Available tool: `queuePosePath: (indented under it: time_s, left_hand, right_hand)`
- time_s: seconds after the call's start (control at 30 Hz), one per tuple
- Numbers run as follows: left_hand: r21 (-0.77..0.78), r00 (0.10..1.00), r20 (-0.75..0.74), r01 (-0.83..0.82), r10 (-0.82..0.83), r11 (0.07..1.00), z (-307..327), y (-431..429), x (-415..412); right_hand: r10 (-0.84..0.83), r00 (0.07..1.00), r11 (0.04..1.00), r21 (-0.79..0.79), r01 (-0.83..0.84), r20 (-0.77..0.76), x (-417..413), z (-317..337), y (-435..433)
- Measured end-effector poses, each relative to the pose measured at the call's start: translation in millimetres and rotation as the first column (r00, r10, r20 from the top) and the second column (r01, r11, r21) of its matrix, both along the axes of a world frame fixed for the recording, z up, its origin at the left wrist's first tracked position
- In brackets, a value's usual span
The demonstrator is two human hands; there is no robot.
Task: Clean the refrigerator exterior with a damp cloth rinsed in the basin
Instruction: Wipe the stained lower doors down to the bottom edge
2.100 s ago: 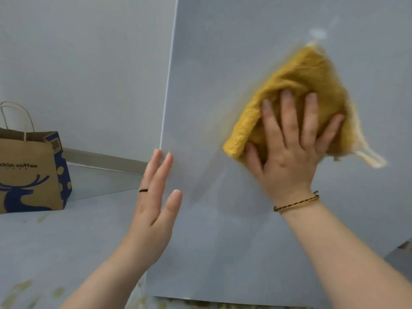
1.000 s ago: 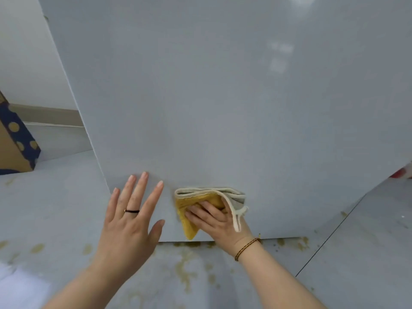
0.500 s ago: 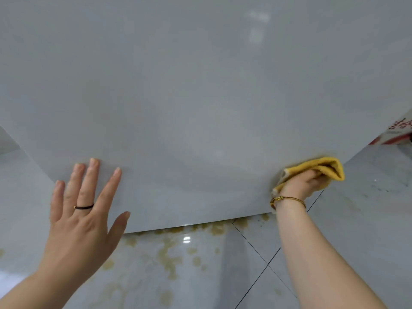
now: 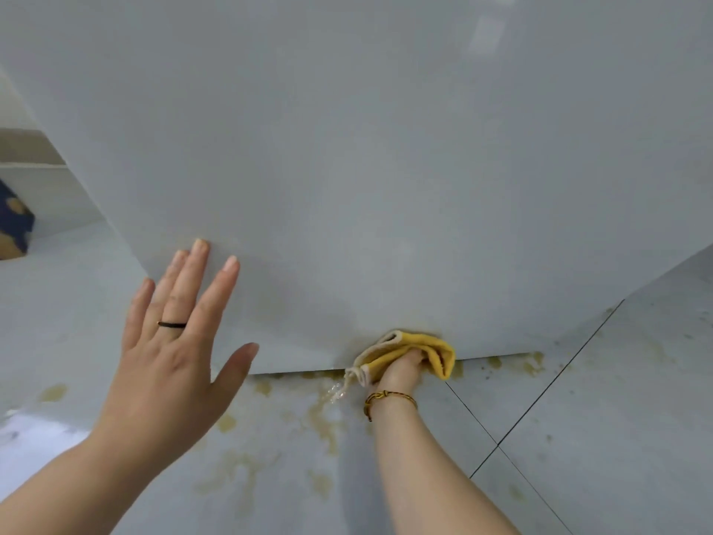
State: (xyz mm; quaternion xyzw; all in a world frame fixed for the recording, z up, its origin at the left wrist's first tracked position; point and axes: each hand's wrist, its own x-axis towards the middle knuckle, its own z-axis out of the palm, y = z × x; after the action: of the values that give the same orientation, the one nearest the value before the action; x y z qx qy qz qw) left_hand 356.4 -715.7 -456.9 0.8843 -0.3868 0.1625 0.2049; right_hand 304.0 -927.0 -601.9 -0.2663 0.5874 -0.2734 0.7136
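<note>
The right hand (image 4: 399, 370) is bunched round a yellow cloth (image 4: 436, 355), fingers curled into the folds so that only the back of the hand and the wrist show, and it presses the wad against the bottom edge of the fridge (image 4: 347, 167). The cloth bulges above and to the right of the knuckles, part on the grey panel and part hanging past its lower edge; its pale hem and a short loose tail stick out to the left of the hand. A thin braided bracelet (image 4: 389, 397) sits on the wrist just below. Well to the left, the left hand (image 4: 169, 341) is spread wide and flat, holding nothing, thumb out to the side and a dark ring (image 4: 172, 324) on one finger; its fingertips lie over the panel near the fridge's left corner, though I cannot tell if they touch it. Below and between both hands the pale tiled floor (image 4: 578, 438) carries yellowish stains (image 4: 320, 415), thickest just under the fridge's edge. Dark tile joints run off to the right of the right arm. Far beyond the left hand, at the frame's edge, part of a brown and blue bag (image 4: 13, 225) stands by the wall
</note>
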Motion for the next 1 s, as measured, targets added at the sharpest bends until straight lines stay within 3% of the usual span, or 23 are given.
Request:
queuePosePath:
  time_s: [0.07, 0.13, 0.2, 0.27, 0.33, 0.4, 0.5, 0.6, 0.67, 0.87, 1.0]
  left_hand:
    - [-0.039, 0.999, -0.036, -0.036, 0.034, 0.999, 3, 7, 2]
    - [-0.082, 0.995, -0.070, -0.077, 0.072, 0.994, 6, 13, 5]
    - [-0.123, 0.991, -0.095, -0.103, 0.092, 0.987, 10, 18, 6]
    - [-0.205, 0.986, -0.136, -0.123, 0.097, 0.971, 14, 19, 4]
    - [-0.328, 0.945, -0.315, -0.196, 0.089, 0.924, 26, 16, -2]
    - [-0.417, 0.857, -0.514, -0.294, 0.043, 0.860, 35, 15, -1]
    - [-0.499, 0.758, -0.647, -0.335, -0.086, 0.799, 43, 18, 6]
    - [-0.566, 0.685, -0.698, -0.351, -0.207, 0.746, 47, 22, 8]
    - [-0.605, 0.642, -0.714, -0.366, -0.278, 0.707, 48, 24, 9]
    - [-0.631, 0.548, -0.748, -0.413, -0.374, 0.657, 55, 32, 15]
    - [-0.604, 0.493, -0.782, -0.448, -0.381, 0.660, 60, 44, 24]
  right_hand:
    - [0.017, 0.999, 0.998, -0.065, -0.020, -0.035, 4, 14, 20]
    - [0.011, 0.997, 0.957, -0.288, -0.032, -0.073, 5, 30, 30]
    - [0.002, 0.995, 0.785, -0.616, -0.064, -0.102, 6, 50, 39]
    - [0.019, 0.993, 0.482, -0.869, -0.115, -0.121, 3, 70, 44]
    - [-0.015, 0.979, 0.021, -0.979, -0.202, -0.202, 0, 87, 37]
    - [-0.054, 0.956, -0.361, -0.887, -0.289, -0.290, -3, 112, 24]
    - [-0.213, 0.913, -0.714, -0.582, -0.388, -0.348, 2, 149, 5]
    - [-0.296, 0.914, -0.855, -0.348, -0.383, -0.279, 20, 193, 12]
    - [-0.260, 0.938, -0.905, -0.280, -0.319, -0.229, 37, 224, 29]
    - [-0.093, 0.990, -0.924, -0.361, -0.125, -0.105, 87, 312, 101]
    - [-0.075, 0.994, -0.926, -0.363, -0.100, -0.082, 101, 314, 122]
